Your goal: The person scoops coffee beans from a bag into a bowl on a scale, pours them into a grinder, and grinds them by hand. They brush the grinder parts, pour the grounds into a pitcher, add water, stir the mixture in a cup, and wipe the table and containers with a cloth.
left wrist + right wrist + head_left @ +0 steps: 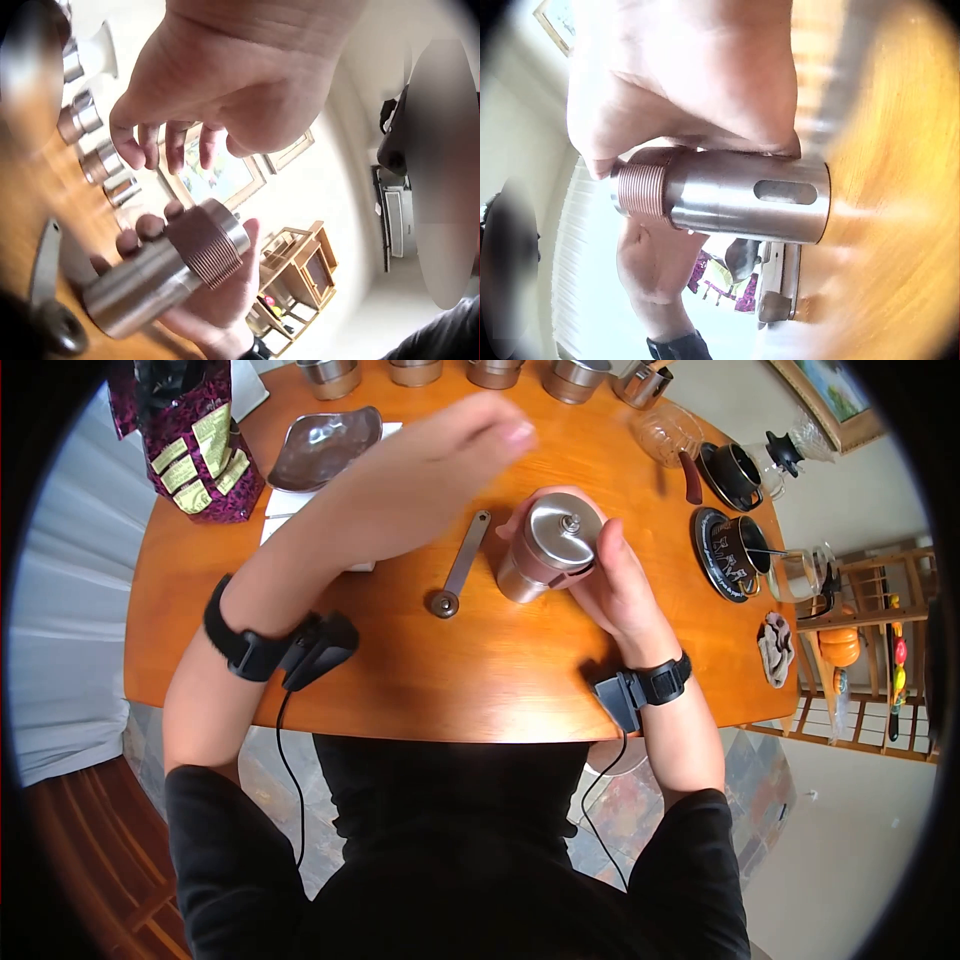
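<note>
A steel hand grinder with a brown ribbed band (548,550) has its round lid and small top knob facing up in the head view. My right hand (630,595) grips it from the right, fingers wrapped behind the body. In the right wrist view an oblong slot shows on the grinder (742,196); whether its base touches the table is unclear. Above and left of it hangs my left hand (420,485), blurred, holding nothing; the left wrist view shows its fingers loosely bent (176,146). A metal crank handle (463,565) with a round knob lies left of the grinder.
A brown dish (325,448) on a white item and a purple patterned bag (200,460) occupy the table's left. Metal cups (495,370) line the far edge. At right are a glass dish (668,435), black cups on saucers (745,550), a glass pot (795,575) and a cloth (775,650).
</note>
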Demonstrator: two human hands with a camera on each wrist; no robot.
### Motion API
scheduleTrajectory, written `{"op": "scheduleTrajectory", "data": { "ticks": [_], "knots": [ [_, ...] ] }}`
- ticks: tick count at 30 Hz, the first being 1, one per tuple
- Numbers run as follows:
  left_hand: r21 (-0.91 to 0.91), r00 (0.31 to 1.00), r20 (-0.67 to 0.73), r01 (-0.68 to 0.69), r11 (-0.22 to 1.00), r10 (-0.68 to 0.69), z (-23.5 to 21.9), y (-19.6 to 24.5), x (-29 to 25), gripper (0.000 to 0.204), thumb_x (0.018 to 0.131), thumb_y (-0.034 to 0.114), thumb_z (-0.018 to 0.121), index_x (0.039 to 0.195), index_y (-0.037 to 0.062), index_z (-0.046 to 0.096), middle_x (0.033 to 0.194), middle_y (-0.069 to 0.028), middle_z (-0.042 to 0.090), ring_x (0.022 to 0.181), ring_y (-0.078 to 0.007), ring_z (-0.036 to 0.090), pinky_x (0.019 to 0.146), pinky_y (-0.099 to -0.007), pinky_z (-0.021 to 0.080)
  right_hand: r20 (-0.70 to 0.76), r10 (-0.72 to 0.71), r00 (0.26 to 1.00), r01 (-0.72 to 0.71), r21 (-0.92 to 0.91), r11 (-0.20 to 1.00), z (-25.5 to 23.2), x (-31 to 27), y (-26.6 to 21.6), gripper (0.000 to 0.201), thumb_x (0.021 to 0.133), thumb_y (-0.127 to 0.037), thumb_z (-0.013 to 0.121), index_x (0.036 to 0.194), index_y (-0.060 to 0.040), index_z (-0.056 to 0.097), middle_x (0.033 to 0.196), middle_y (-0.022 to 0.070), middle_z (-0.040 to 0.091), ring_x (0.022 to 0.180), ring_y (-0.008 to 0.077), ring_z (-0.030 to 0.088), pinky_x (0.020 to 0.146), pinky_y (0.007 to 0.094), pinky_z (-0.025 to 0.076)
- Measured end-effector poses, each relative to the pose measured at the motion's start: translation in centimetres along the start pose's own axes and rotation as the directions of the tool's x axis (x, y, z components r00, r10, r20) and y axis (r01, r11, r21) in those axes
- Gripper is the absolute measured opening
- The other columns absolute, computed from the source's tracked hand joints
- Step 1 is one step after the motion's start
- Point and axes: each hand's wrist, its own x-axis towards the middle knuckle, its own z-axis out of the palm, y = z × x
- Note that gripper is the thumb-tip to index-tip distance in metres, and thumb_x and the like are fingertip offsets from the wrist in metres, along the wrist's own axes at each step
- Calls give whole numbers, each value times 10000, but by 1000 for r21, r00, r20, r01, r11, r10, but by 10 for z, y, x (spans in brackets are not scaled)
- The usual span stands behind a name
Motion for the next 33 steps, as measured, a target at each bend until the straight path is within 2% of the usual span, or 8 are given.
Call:
{"op": "scheduleTrajectory", "data": {
  "ticks": [3, 5, 8, 15, 21, 27, 29, 33],
  "knots": [
    [290, 998, -66, -3, 957, 23, -6, -12, -20, 348, 1047, 347, 422, 928, 42, 538, 814, -77, 544, 797, -189, 566, 715, -338, 430, 56, 48, 997, -58, 191, 980, -9, 2, -1, 836, 927, -749, 389, 1312, -15, 498, 1253, 156, 603, 1215, 238, 575, 1022, 384, 460],
    [394, 950, 65, 256, 882, -305, 5, -11, -42, 369, 1002, 405, 510, 894, 52, 519, 743, -120, 548, 718, -283, 586, 666, -382, 440, 6, 21, 1000, -22, 192, 981, -6, 4, -5, 830, 932, -747, 377, 1302, -16, 505, 1258, 156, 602, 1211, 237, 578, 1018, 382, 464],
    [608, 966, 97, 131, 783, -238, 24, -26, -63, 382, 938, 425, 609, 882, 57, 522, 742, -132, 604, 707, -347, 615, 626, -425, 449, -75, 9, 997, 5, 182, 983, -2, 4, -8, 806, 946, -731, 366, 1289, -17, 515, 1265, 155, 602, 1202, 233, 583, 1010, 376, 473],
    [688, 977, 91, 79, 721, -194, 31, -35, -68, 337, 889, 356, 676, 878, 50, 536, 781, -149, 641, 747, -365, 637, 644, -459, 478, -87, 4, 996, 24, 310, 950, -8, 2, -5, 586, 1042, -533, 388, 1250, -7, 540, 1186, 120, 631, 1116, 185, 606, 957, 340, 484],
    [481, 971, -35, 224, 848, -236, 8, -10, -59, 207, 925, 202, 644, 943, 7, 578, 709, -106, 592, 617, -243, 572, 604, -361, 462, -149, -43, 988, 87, 304, 949, -9, 3, -4, 475, 1052, -446, 435, 1242, -28, 554, 1173, 93, 619, 1098, 168, 599, 949, 316, 477],
    [266, 947, -319, 60, 962, 29, -8, 17, -45, 139, 946, 115, 614, 901, 2, 546, 665, -41, 492, 582, -102, 436, 546, -290, 391, -330, -142, 933, 227, 235, 945, -12, 5, -10, 359, 1042, -349, 501, 1238, -55, 559, 1148, 76, 606, 1148, 158, 562, 954, 325, 471],
    [292, 930, -355, 10, 956, 98, -10, 26, -36, 141, 935, 103, 628, 876, 10, 541, 646, -15, 480, 573, -86, 417, 524, -282, 377, -486, -195, 852, 300, 150, 942, -13, 4, -16, 312, 1029, -288, 538, 1235, -54, 554, 1067, 64, 612, 1015, 132, 581, 871, 288, 478],
    [412, 900, -330, -135, 901, 286, 0, 43, -15, 219, 861, 139, 724, 826, 36, 535, 559, -30, 441, 484, -146, 442, 484, -294, 386, -440, -354, 825, 428, 80, 900, -19, 0, -26, 302, 1015, -258, 565, 1237, -54, 545, 952, 42, 612, 810, 98, 561, 710, 234, 459]
  ]
}}
